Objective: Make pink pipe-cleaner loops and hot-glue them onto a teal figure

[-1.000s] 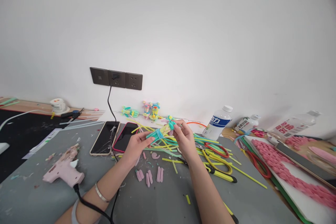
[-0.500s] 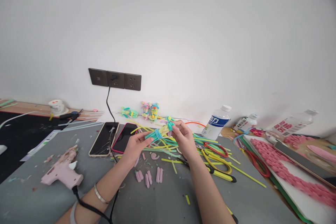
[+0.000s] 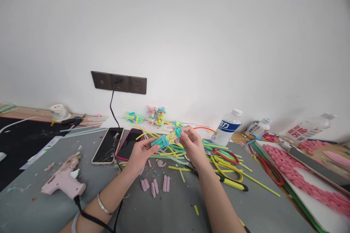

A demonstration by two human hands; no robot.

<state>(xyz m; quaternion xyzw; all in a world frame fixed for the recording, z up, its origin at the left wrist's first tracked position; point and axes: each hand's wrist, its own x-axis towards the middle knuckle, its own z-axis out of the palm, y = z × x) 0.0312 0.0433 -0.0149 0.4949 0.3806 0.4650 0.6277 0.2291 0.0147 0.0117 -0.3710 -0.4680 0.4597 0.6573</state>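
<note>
Between both hands, above the table, I hold a small pipe-cleaner figure [image 3: 171, 137] in teal and yellow, tilted up to the right. My left hand [image 3: 142, 153] pinches its teal lower end. Fingers and thumb of my right hand [image 3: 191, 143] are closed on its upper end, near a teal knot; part of it is hidden there. Beneath and behind them lies a loose pile of yellow and teal pipe cleaners [image 3: 213, 146]. Short folded pink pieces [image 3: 166, 183] lie in pairs on the grey mat [image 3: 131, 211] below my hands.
A pink glue gun [image 3: 64, 184] with a black cord lies left. Two phones [image 3: 107, 145] lie behind my left hand. Scissors [image 3: 226, 167], a yellow cutter [image 3: 232, 183] and a bottle [image 3: 226, 127] are on the right. Finished-looking fuzzy figures [image 3: 156, 115] stand by the wall.
The view has shifted very slightly. Both hands keep their hold on the figure, which has barely turned; nothing else has moved.
</note>
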